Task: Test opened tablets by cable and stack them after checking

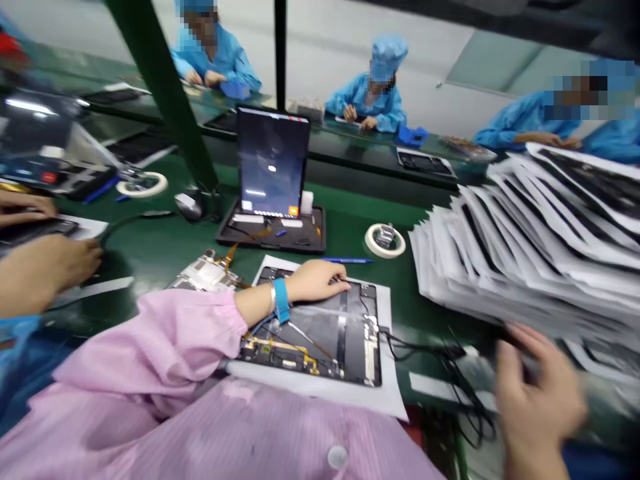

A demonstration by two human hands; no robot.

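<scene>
An opened tablet (330, 333), with its dark inner boards and gold flex cables showing, lies on a white sheet (387, 390) in front of me. My left hand (316, 280), in a pink sleeve with a blue wrist strap, rests flat on the tablet's far edge with nothing in it. My right hand (537, 393) is low at the right, smeared by motion. It is close to a tangle of black cables (450, 363) and the foot of a tall stack of paper-wrapped panels (540, 247). I cannot make out its fingers' grip.
A lit tablet (273, 163) stands upright in a black tray (273, 233). Two tape rolls (384, 240) (141, 184) and a blue pen (347, 260) lie on the green belt. A co-worker's hands (45, 267) work at the left; several people in blue sit at the far bench.
</scene>
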